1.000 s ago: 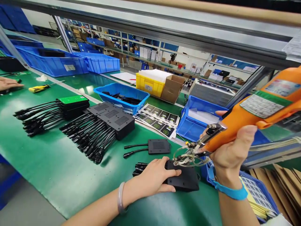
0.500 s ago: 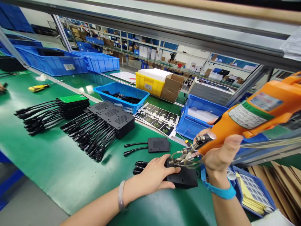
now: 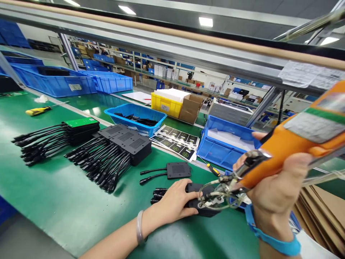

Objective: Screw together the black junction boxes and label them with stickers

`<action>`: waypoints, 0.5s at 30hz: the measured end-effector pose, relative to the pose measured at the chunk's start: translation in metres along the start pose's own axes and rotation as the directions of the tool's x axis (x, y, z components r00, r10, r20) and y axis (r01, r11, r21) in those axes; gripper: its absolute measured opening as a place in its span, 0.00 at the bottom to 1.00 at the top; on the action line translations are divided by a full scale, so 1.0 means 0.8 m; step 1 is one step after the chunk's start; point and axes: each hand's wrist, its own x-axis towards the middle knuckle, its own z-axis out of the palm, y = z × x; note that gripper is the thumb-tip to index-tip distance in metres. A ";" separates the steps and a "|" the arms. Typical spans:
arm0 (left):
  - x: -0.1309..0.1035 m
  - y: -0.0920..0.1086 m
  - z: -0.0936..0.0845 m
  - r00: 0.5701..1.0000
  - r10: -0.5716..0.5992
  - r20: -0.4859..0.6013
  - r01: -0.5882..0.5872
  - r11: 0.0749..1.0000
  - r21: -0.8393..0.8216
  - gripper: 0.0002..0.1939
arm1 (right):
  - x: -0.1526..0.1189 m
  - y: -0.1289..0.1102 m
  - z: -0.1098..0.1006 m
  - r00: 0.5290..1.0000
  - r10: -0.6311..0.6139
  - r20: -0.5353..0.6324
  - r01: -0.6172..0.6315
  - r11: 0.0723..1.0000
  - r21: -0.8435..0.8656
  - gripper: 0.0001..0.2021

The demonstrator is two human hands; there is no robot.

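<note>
My left hand [image 3: 178,201] is wrapped over a stack of black boxes [image 3: 212,212] on the green bench, thumb and fingers on its near and top sides. My right hand [image 3: 280,183] grips an orange power screwdriver [image 3: 275,154], whose metal tip end, with thin clear tubes around it, is over the stack's top. Whether the tip touches a screw is hidden. A single black box with two cables [image 3: 178,170] lies just behind the stack.
Rows of stacked black boxes with cables [image 3: 130,142] stand left of centre. Behind are a light-blue basket [image 3: 137,117], printed label sheets [image 3: 176,142], a blue bin [image 3: 226,144] and a small yellow screwdriver [image 3: 212,169]. Cardboard sheets [image 3: 320,212] stand at right.
The view has tilted up. My right hand and the orange screwdriver have moved to the right in the picture, and the tip end sits further along the stack. My left hand keeps its hold.
</note>
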 end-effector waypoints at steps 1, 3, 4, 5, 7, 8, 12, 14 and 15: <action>-0.001 -0.001 0.001 1.000 0.007 -0.007 -0.007 1.000 0.003 0.29 | -0.006 0.010 -0.003 1.000 0.021 -0.019 -0.022 1.000 -0.019 0.27; -0.002 -0.002 0.002 1.000 0.012 -0.014 -0.012 1.000 0.005 0.29 | -0.016 0.028 -0.010 0.999 0.043 -0.032 -0.045 0.997 -0.068 0.27; -0.003 -0.002 0.002 1.000 0.011 -0.015 -0.011 1.000 0.003 0.29 | -0.020 0.034 -0.012 0.999 0.035 -0.027 -0.037 0.996 -0.087 0.27; -0.003 -0.002 0.002 1.000 0.007 -0.015 -0.007 1.000 0.002 0.29 | -0.024 0.039 -0.014 1.000 0.024 -0.017 -0.026 0.995 -0.098 0.27; -0.004 -0.001 0.001 1.000 -0.003 -0.014 0.003 1.000 0.000 0.28 | -0.030 0.043 -0.014 1.000 0.019 0.000 -0.019 0.993 -0.112 0.26; -0.004 0.000 0.000 1.000 -0.007 -0.009 0.007 1.000 -0.003 0.27 | -0.033 0.043 -0.013 1.000 0.027 0.009 -0.025 0.992 -0.121 0.26; -0.003 0.004 -0.002 1.000 -0.010 0.015 0.010 1.000 -0.011 0.23 | -0.046 0.041 -0.008 0.999 0.049 0.004 -0.048 0.994 -0.101 0.25; -0.002 0.004 -0.001 1.000 -0.009 0.014 0.010 1.000 -0.005 0.24 | -0.053 0.041 -0.008 0.999 0.048 -0.007 -0.049 0.997 -0.060 0.24; -0.002 0.003 0.000 1.000 -0.010 0.011 0.010 1.000 -0.001 0.26 | -0.056 0.041 -0.009 0.999 0.044 0.000 -0.044 0.998 -0.054 0.24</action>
